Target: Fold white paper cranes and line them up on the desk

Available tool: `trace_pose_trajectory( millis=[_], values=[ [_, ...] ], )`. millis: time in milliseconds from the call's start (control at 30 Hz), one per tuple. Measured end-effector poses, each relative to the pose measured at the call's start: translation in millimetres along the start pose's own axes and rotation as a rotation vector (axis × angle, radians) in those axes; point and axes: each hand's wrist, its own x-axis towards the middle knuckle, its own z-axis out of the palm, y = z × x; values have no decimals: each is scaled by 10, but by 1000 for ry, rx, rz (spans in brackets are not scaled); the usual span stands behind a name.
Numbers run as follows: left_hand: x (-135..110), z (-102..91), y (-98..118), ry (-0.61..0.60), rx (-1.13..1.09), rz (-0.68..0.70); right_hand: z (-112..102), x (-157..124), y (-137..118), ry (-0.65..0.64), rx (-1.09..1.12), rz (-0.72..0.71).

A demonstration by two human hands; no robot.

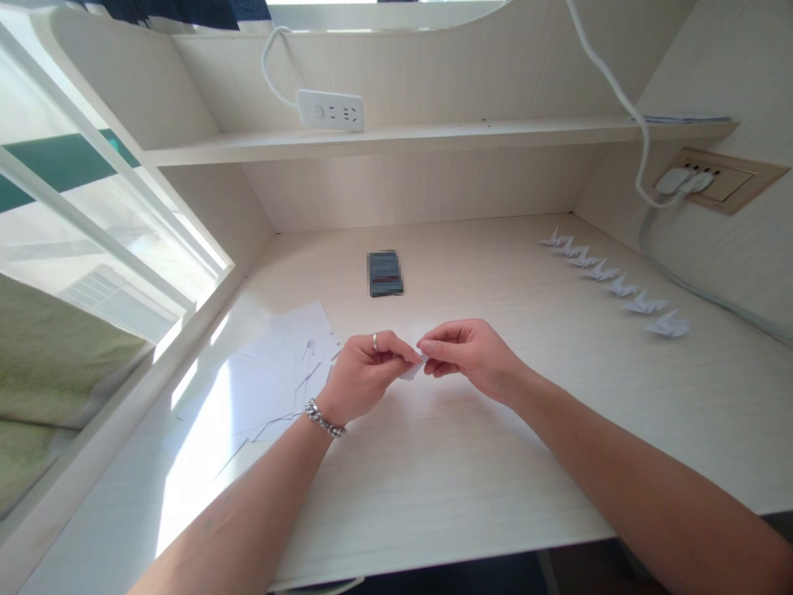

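My left hand (365, 372), with a ring and a chain bracelet, and my right hand (472, 354) meet above the middle of the pale desk (483, 463). Both pinch a small folded piece of white paper (414, 369) between their fingertips; most of it is hidden by the fingers. A loose pile of white paper sheets (282, 368) lies just left of my left hand.
A row of several folded white paper cranes (613, 283) runs along the right side of the desk. A dark blurred card or phone (385, 273) lies further back. A power strip (330, 109) sits on the shelf, a wall socket (712, 178) with plugs and a cable is at the right, a window at the left.
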Motion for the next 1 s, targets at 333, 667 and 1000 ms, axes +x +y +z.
trace_pose_trajectory(
  millis=[333, 667, 1000],
  values=[
    [20, 8, 51, -34, -91, -109, 11, 23, 49, 79, -61, -32],
    [42, -26, 18, 37, -300, -214, 53, 17, 39, 177, -88, -96],
    [26, -18, -61, 24, -32, -101, 87, 16, 87, 147, -215, -132]
  ],
)
